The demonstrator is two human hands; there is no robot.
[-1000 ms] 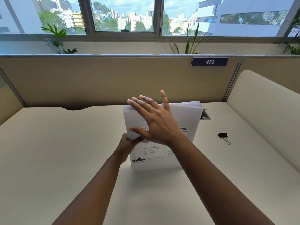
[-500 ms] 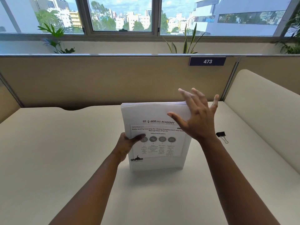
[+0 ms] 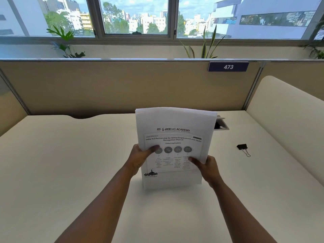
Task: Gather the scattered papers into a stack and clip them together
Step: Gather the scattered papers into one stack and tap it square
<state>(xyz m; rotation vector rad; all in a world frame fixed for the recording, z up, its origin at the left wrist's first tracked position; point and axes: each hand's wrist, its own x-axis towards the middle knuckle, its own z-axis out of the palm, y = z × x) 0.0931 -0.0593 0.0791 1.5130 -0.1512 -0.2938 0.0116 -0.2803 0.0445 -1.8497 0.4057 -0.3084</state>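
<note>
A stack of white printed papers [image 3: 175, 123] stands upright on its bottom edge on the cream desk [image 3: 61, 163], printed side facing me. My left hand [image 3: 138, 157] grips the stack's left edge, thumb on the front sheet. My right hand [image 3: 206, 166] grips the lower right edge, thumb also on the front. A black binder clip [image 3: 242, 147] with silver handles lies flat on the desk to the right of the stack, apart from both hands.
A beige partition [image 3: 105, 88] with a blue "473" label [image 3: 228, 67] runs behind the desk. A small cable port [image 3: 221, 124] sits just behind the stack's right edge. A cream padded divider [image 3: 289, 120] borders the right side.
My right hand came off the top of the stack, swung out to the right, then came down and took hold of the lower right edge. My left hand kept its grip.
</note>
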